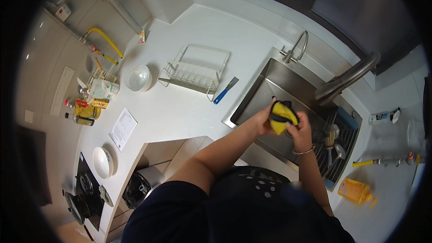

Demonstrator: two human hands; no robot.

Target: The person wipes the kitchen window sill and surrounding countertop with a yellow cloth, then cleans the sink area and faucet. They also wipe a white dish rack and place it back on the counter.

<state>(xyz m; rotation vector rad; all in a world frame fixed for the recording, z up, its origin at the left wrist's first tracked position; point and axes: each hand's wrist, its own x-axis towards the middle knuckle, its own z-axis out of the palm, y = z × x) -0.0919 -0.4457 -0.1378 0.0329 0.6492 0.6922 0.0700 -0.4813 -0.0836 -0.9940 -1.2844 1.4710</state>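
Note:
Above the near part of a stainless steel sink (246,108), my left hand (265,120) and my right hand (299,130) hold a yellow and black cloth (280,116) between them. The cloth is bunched up, and the fingers of both hands are closed on it. A bracelet circles my right wrist. Behind the hands, a large faucet (347,79) arches over the sink, with a thinner tap (297,52) at its far edge. To the right of my right hand lies a dark roll-up drying rack (351,138) bearing a brush (330,141) and a ladle (339,151).
Left of the sink, a blue-handled scraper (226,90) lies beside a wire dish rack (194,69). Two bowls (137,78), (103,162), a printed sheet (123,129) and oil bottles (87,110) are farther left, near a gas hob (84,182). An orange soap bottle (354,191) lies at right.

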